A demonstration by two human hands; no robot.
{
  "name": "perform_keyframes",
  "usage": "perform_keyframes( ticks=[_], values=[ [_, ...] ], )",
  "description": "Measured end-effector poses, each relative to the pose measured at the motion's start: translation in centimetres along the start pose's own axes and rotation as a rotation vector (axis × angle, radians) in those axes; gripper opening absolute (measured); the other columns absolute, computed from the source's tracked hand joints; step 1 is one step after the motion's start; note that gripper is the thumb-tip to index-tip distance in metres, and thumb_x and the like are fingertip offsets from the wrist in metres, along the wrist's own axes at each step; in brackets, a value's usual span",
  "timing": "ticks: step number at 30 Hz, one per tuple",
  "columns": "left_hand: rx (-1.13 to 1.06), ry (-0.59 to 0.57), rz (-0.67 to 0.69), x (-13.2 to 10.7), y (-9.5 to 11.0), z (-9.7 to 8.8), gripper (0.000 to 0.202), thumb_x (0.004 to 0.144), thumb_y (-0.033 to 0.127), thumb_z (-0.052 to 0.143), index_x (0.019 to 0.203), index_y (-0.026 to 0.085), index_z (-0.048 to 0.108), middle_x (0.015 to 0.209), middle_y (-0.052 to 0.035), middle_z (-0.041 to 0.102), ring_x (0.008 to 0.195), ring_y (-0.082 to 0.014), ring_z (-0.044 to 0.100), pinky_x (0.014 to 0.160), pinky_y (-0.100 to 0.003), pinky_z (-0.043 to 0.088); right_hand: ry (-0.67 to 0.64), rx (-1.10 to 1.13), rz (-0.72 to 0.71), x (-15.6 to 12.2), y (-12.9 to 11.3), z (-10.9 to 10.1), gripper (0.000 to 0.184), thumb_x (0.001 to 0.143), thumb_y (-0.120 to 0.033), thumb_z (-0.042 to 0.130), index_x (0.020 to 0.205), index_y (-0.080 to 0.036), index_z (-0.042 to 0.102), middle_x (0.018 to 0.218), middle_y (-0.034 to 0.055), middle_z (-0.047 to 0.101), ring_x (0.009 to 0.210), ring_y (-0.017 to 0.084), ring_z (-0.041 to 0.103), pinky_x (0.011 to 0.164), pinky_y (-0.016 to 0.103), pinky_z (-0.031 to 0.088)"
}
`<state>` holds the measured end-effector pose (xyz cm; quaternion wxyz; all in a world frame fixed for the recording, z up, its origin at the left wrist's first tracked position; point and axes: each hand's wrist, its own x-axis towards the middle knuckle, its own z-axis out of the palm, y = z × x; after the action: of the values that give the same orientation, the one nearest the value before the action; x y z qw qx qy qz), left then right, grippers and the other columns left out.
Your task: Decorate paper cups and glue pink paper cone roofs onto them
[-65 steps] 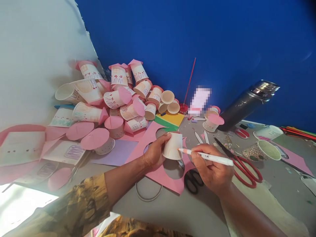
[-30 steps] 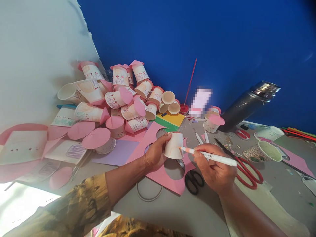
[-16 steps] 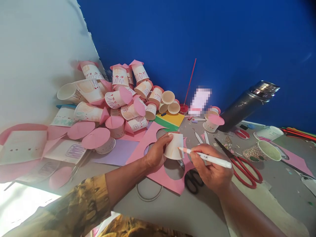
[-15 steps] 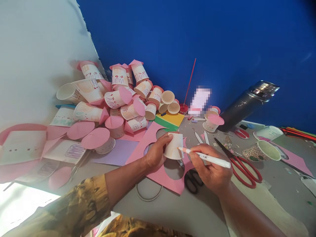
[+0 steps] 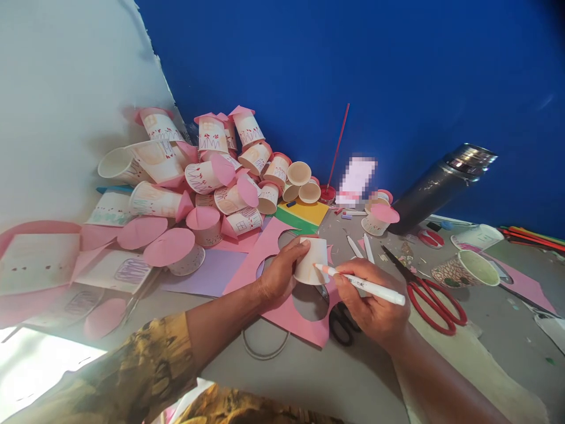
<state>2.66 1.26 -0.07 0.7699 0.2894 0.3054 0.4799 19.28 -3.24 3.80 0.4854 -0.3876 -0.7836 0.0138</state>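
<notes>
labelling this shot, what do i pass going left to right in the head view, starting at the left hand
left hand → white paper cup → right hand → red-handled scissors → brown-patterned cup

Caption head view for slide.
Left hand holds a paper cup; right hand sets an orange-tipped marker against it.

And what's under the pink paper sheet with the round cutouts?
The pink paper sheet shows grey tabletop through its lower cutout. A lavender paper sheet meets its left edge; whether that continues underneath is covered. The left hand and paper cup block more.
</notes>
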Motion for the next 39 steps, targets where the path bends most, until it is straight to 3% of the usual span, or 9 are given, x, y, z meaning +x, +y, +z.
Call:
perform_keyframes(
  ticks=[25,29,34,39],
  values=[
    [0.103,0.021,0.046,0.2,0.1,-0.3,0.043,0.081,0.049,0.075,0.11,0.017,0.07,0.086,-0.0035,0.067,0.073,-0.0175,0.058,0.063,-0.027,0.045,-0.08,0.05,-0.046,0.0,0.4,-0.3,0.01,0.093,-0.014,0.06,0.087,-0.022,0.065,0.068,0.0005,0.07,0.057,0.015,0.065,0.055,0.026,0.05],
    [0.126,0.03,0.048,0.2,0.2,-0.2,0.042,0.082,0.049,0.074,0.109,0.018,0.069,0.083,-0.0022,0.064,0.071,-0.0166,0.056,0.061,-0.026,0.045,-0.039,0.065,-0.042,0.0,0.4,-0.3,0.01,0.093,-0.014,0.06,0.089,-0.021,0.064,0.067,0.0006,0.07,0.059,0.016,0.066,0.057,0.026,0.051],
    [0.131,0.035,0.048,0.2,0.3,-0.2,0.04,0.081,0.047,0.075,0.106,0.016,0.069,0.08,-0.0012,0.062,0.07,-0.0155,0.056,0.06,-0.024,0.045,-0.135,0.116,-0.026,-0.2,0.6,-0.3,0.01,0.093,-0.016,0.06,0.087,-0.021,0.064,0.068,-0.0001,0.069,0.056,0.014,0.062,0.055,0.025,0.049],
    [0.0,0.042,-0.012,0.3,0.5,-0.3,0.038,0.081,0.045,0.074,0.105,0.016,0.07,0.084,-0.0033,0.065,0.07,-0.0171,0.058,0.061,-0.027,0.049,0.071,0.054,0.151,-0.7,1.6,-1.0,0.006,0.092,-0.018,0.064,0.088,-0.022,0.066,0.073,-0.0012,0.071,0.057,0.013,0.062,0.055,0.024,0.049]
  ],
)
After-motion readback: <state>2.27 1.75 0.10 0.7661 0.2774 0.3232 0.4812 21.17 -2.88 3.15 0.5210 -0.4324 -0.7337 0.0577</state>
